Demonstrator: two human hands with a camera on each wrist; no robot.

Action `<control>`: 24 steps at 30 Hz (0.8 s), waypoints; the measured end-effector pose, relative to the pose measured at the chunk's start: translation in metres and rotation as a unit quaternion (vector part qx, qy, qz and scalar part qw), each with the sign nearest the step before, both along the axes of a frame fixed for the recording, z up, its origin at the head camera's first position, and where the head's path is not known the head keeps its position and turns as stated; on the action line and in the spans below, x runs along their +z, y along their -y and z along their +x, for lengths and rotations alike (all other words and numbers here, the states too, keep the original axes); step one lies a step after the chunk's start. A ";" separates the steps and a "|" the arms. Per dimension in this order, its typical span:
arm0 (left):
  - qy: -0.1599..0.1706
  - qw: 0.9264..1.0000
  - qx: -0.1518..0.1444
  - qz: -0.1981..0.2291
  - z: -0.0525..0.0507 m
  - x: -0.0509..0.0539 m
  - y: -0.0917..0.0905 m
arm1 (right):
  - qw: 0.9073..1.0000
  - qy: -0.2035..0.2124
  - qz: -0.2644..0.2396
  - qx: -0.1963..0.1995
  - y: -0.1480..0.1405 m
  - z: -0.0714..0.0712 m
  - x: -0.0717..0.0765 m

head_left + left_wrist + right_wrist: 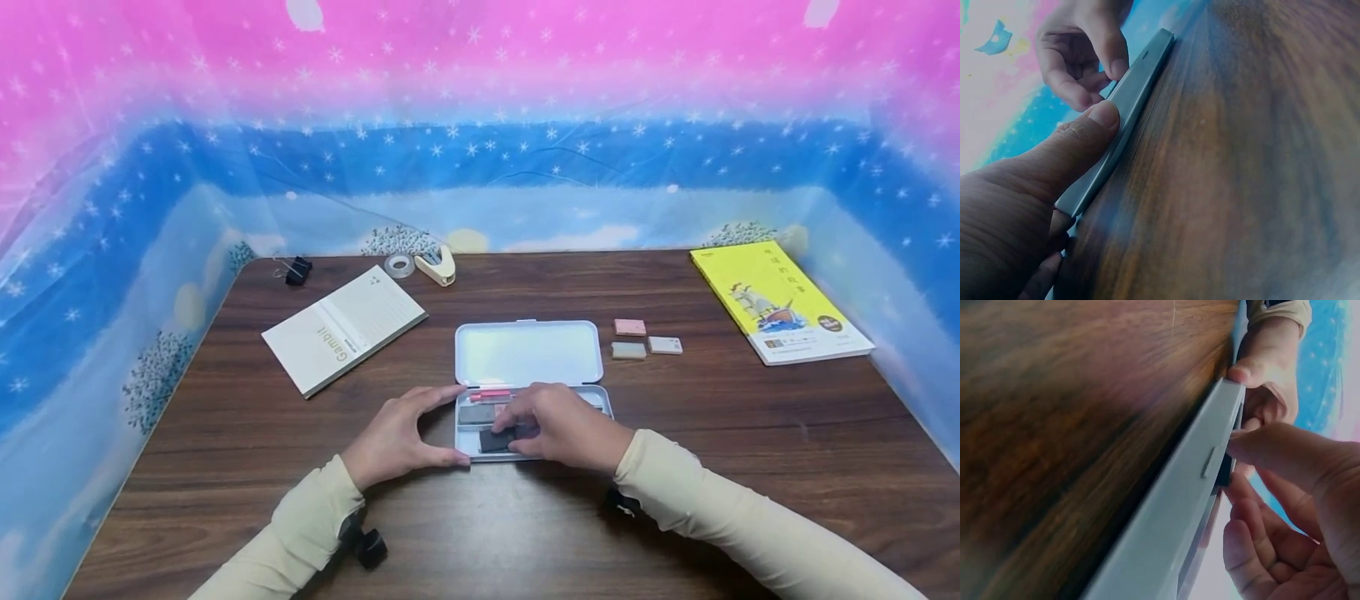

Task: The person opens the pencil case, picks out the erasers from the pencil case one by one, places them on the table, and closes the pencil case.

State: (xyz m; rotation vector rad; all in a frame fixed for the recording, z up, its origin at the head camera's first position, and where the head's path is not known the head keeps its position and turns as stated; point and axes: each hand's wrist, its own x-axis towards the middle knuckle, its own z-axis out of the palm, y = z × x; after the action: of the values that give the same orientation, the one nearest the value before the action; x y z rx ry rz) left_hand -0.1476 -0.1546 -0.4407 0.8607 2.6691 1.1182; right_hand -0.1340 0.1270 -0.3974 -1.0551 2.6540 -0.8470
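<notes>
A white pencil case (529, 353) lies on the table with its lid tipped back. My left hand (397, 437) holds the case's left end, its thumb at the near corner and the fingers at the far one. In the left wrist view the left thumb (1105, 114) presses the case's side wall. My right hand (566, 427) reaches into the front compartment and pinches a black eraser (495, 440) between thumb and fingers. Behind the eraser are a grey block (476, 414) and a red pen (490, 394). The right hand hides the case's middle.
Pink (629, 327) and white erasers (665, 345) lie right of the case, beside a third pale one (628, 351). A yellow book (780, 304) is farther right. At the back left are a notebook (345, 329), binder clip (298, 271), tape roll (399, 266) and stapler (437, 267).
</notes>
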 end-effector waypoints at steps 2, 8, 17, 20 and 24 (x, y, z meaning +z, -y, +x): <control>-0.002 1.000 0.000 0.002 0.001 0.000 0.000 | 1.000 0.007 -0.008 -0.013 -0.007 0.000 0.004; -0.013 1.000 -0.001 0.003 0.001 0.000 -0.001 | 0.996 -0.022 -0.048 -0.074 -0.062 -0.003 0.019; -0.008 1.000 0.004 -0.001 0.000 0.002 -0.001 | 0.976 -0.031 0.014 -0.217 -0.181 -0.023 0.011; -0.008 1.000 0.003 -0.004 0.000 0.001 -0.001 | 0.972 -0.018 0.027 -0.231 -0.208 -0.028 0.005; -0.007 1.000 0.002 -0.003 0.000 0.000 -0.002 | 0.973 -0.003 0.037 -0.228 -0.227 -0.033 -0.001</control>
State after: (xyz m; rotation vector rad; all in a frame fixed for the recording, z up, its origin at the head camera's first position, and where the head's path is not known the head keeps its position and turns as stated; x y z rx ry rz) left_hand -0.1473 -0.1525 -0.4410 0.8656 2.6856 1.1096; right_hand -0.1674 0.3538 -0.3984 -0.4299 2.9540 -0.8045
